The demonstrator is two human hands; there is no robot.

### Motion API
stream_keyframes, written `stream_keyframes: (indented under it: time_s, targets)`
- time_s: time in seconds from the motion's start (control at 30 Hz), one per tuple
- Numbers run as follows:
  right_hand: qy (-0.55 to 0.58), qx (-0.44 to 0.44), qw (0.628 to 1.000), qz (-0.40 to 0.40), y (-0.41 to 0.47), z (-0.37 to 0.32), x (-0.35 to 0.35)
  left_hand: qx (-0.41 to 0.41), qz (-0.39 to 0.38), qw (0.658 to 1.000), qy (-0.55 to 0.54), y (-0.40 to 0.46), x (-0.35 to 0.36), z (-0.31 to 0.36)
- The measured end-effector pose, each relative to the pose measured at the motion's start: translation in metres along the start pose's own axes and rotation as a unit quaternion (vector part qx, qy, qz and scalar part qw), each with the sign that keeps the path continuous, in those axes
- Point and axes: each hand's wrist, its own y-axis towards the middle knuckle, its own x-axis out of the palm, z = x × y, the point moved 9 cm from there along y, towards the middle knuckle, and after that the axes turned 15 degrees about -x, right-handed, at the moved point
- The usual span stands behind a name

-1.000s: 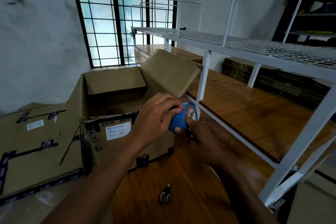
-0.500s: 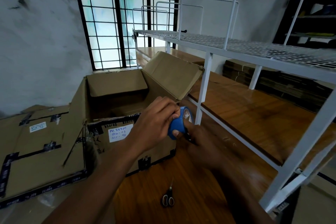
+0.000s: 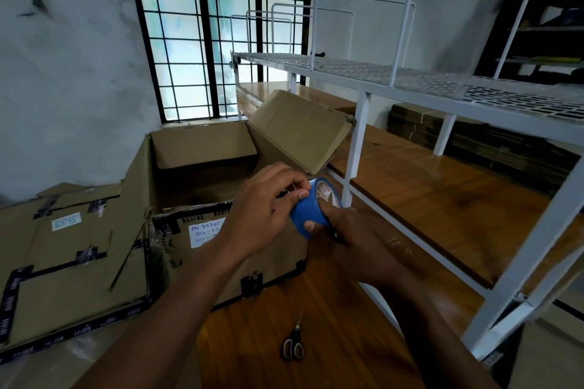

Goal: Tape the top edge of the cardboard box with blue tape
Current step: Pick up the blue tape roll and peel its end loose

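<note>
2 hands, left hand and right hand, grip 1 blue tape roll over 1 open cardboard box; 1 scissors at 6 o'clock on the tabletop.

Two bare arms were seen, each ending in a bare left hand and right hand; no sleeves, rings or watches were worn
</note>
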Motion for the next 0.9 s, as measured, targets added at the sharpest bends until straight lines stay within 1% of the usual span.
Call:
stream_keyframes:
  time_s: [0.17, 0.4, 0.63, 0.73, 0.9]
  targets:
    - [-0.027, -0.02, 0.999, -0.004, 0.007, -0.001, -0.003, -0.007, 0.015, 1.0, -0.014, 0.004, -0.007, 0.006]
    - [-0.031, -0.018, 0.999, 0.002, 0.008, 0.002, 0.001, -0.006, 0.031, 0.999, -0.009, 0.005, -0.01, 0.011]
    - [-0.027, -0.013, 1.0, 0.009, 0.007, 0.007, 0.001, 0.012, 0.05, 0.998, 0.026, 0.001, -0.009, 0.015]
    - [-0.04, -0.01, 0.999, 0.008, 0.006, 0.011, -0.002, 0.013, 0.045, 0.999, 0.015, -0.002, -0.007, 0.016]
    - [-0.026, -0.032, 0.999, -0.011, 0.011, 0.002, -0.006, -0.027, 0.01, 0.999, -0.038, 0.006, -0.006, 0.005]
